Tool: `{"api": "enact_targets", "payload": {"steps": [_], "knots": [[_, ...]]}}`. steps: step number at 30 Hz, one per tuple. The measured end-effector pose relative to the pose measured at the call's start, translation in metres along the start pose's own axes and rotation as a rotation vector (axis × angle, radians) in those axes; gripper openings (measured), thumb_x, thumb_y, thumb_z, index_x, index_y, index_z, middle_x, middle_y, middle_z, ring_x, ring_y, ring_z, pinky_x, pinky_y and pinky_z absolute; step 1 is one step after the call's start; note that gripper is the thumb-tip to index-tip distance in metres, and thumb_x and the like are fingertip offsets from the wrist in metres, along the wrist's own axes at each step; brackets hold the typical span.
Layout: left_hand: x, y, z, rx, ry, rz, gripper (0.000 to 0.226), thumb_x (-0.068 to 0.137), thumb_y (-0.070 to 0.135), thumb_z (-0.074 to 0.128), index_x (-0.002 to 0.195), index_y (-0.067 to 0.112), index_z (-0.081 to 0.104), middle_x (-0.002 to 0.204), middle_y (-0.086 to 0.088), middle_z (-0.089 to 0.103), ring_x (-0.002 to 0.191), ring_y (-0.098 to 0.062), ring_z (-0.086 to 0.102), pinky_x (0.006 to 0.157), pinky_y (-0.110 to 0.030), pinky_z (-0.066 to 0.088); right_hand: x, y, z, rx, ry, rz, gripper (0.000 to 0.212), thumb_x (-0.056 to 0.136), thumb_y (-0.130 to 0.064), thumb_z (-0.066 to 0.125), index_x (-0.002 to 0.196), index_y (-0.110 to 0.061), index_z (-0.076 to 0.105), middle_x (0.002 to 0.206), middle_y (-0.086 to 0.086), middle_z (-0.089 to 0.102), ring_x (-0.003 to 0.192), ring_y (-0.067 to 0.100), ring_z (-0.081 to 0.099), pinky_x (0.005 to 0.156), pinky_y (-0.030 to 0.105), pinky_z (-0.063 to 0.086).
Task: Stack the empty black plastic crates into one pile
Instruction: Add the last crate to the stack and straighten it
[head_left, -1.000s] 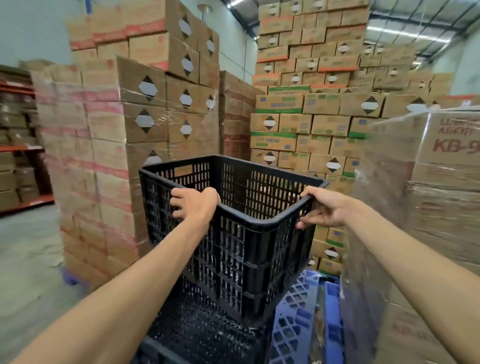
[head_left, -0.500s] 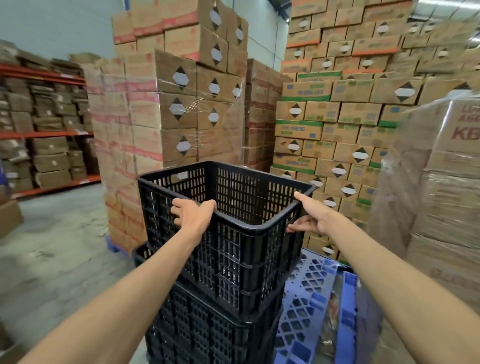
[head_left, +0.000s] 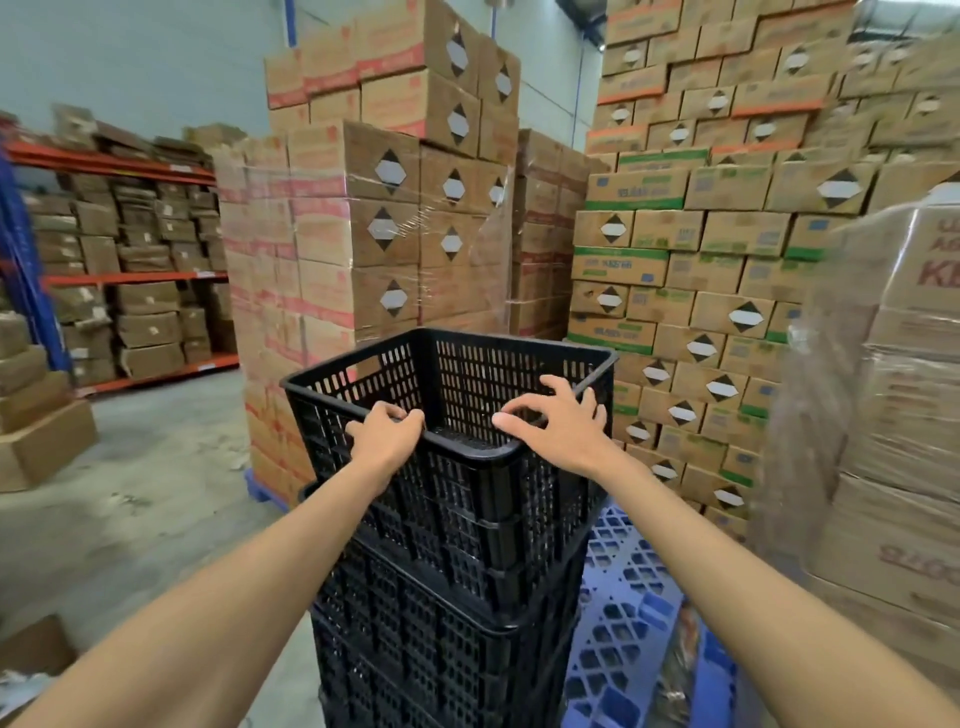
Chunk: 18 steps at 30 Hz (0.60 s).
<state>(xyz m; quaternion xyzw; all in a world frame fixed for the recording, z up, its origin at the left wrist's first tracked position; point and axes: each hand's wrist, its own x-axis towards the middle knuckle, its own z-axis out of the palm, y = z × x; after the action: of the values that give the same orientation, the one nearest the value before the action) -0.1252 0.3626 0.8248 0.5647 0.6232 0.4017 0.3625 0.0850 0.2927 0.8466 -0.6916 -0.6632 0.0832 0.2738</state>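
Note:
An empty black plastic crate (head_left: 467, 499) with slotted walls sits nested on top of a pile of black crates (head_left: 426, 639) in front of me. My left hand (head_left: 387, 434) is curled over the near rim of the top crate. Over the crate's near right corner my right hand (head_left: 558, 428) hovers with its fingers spread, holding nothing. The bottom of the pile is cut off by the frame's lower edge.
A blue plastic pallet (head_left: 623, 613) lies right of the pile. Wrapped cardboard box stacks stand close behind (head_left: 363, 234), to the back right (head_left: 727, 260) and at the near right (head_left: 893, 415). Orange shelving (head_left: 130, 280) and bare concrete floor (head_left: 130, 493) lie to the left.
The top crate has come down and settled onto the pile. My right hand has let go of the right rim and lifted over the near corner. The view has shifted left.

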Motion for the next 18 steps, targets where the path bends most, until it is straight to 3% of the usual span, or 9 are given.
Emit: {"api": "enact_targets", "payload": {"steps": [3, 5, 7, 9, 12, 15, 16, 18], "knots": [[0.005, -0.007, -0.003, 0.061, -0.004, 0.045, 0.033, 0.090, 0.046, 0.049, 0.107, 0.019, 0.056, 0.146, -0.020, 0.032, 0.131, -0.032, 0.035, 0.096, -0.037, 0.033, -0.002, -0.005, 0.010, -0.048, 0.013, 0.046, 0.057, 0.079, -0.082, 0.029, 0.102, -0.047, 0.068, 0.164, -0.009, 0.001, 0.144, 0.041, -0.027, 0.104, 0.067, -0.023], [0.009, -0.013, -0.004, 0.171, 0.017, 0.074, 0.041, 0.089, 0.061, 0.039, 0.097, 0.024, 0.055, 0.149, -0.022, 0.028, 0.138, -0.038, 0.027, 0.108, -0.049, 0.027, 0.001, -0.008, 0.013, -0.126, 0.060, 0.028, 0.055, 0.084, -0.078, 0.027, 0.091, -0.043, 0.070, 0.164, -0.009, 0.005, 0.145, 0.035, -0.028, 0.106, 0.064, -0.023], [0.010, -0.018, -0.001, 0.261, 0.054, 0.120, 0.055, 0.087, 0.073, 0.024, 0.091, 0.026, 0.053, 0.155, -0.022, 0.016, 0.143, -0.041, 0.013, 0.112, -0.058, 0.016, 0.005, -0.010, 0.008, -0.121, -0.010, 0.053, 0.049, 0.089, -0.071, 0.029, 0.075, -0.041, 0.065, 0.160, -0.005, 0.024, 0.149, 0.033, -0.016, 0.113, 0.063, -0.011], [0.010, -0.023, 0.004, 0.317, 0.093, 0.237, 0.064, 0.084, 0.079, 0.015, 0.091, 0.027, 0.052, 0.152, -0.020, 0.016, 0.142, -0.040, 0.008, 0.114, -0.059, 0.008, 0.014, 0.003, 0.000, -0.158, -0.109, 0.103, 0.058, 0.086, -0.076, 0.028, 0.068, -0.033, 0.064, 0.147, -0.004, 0.045, 0.150, 0.035, -0.002, 0.115, 0.063, -0.002], [0.026, -0.038, -0.004, 0.427, 0.051, 0.508, 0.065, 0.081, 0.082, 0.013, 0.109, 0.037, 0.051, 0.131, -0.011, 0.030, 0.136, -0.037, 0.015, 0.115, -0.061, 0.003, 0.024, 0.015, -0.014, -0.180, -0.154, 0.129, 0.083, 0.068, -0.092, 0.027, 0.077, -0.020, 0.068, 0.104, -0.012, 0.065, 0.140, 0.035, 0.035, 0.116, 0.063, 0.011], [0.053, -0.050, -0.017, 0.537, 0.055, 0.793, 0.059, 0.082, 0.080, 0.023, 0.118, 0.043, 0.052, 0.110, -0.001, 0.028, 0.122, -0.029, 0.025, 0.113, -0.055, 0.012, 0.018, 0.000, -0.025, -0.267, -0.111, 0.142, 0.047, 0.086, -0.061, 0.049, 0.092, -0.020, 0.072, 0.099, 0.001, 0.071, 0.109, 0.026, 0.062, 0.101, 0.049, 0.044], [0.064, -0.053, -0.022, 0.558, 0.076, 0.883, 0.057, 0.083, 0.079, 0.029, 0.117, 0.042, 0.055, 0.110, -0.001, 0.029, 0.120, -0.027, 0.026, 0.112, -0.052, 0.015, 0.016, -0.007, -0.026, -0.307, -0.075, 0.135, 0.041, 0.087, -0.058, 0.052, 0.095, -0.023, 0.072, 0.098, -0.001, 0.071, 0.100, 0.021, 0.065, 0.094, 0.047, 0.050], [0.085, -0.054, -0.029, 0.574, 0.082, 1.027, 0.052, 0.084, 0.073, 0.035, 0.108, 0.035, 0.062, 0.115, -0.001, 0.038, 0.122, -0.025, 0.031, 0.112, -0.050, 0.018, 0.008, -0.033, -0.023, -0.337, -0.025, 0.117, 0.048, 0.085, -0.065, 0.049, 0.098, -0.026, 0.072, 0.096, -0.003, 0.072, 0.088, 0.018, 0.066, 0.086, 0.045, 0.054]]}}
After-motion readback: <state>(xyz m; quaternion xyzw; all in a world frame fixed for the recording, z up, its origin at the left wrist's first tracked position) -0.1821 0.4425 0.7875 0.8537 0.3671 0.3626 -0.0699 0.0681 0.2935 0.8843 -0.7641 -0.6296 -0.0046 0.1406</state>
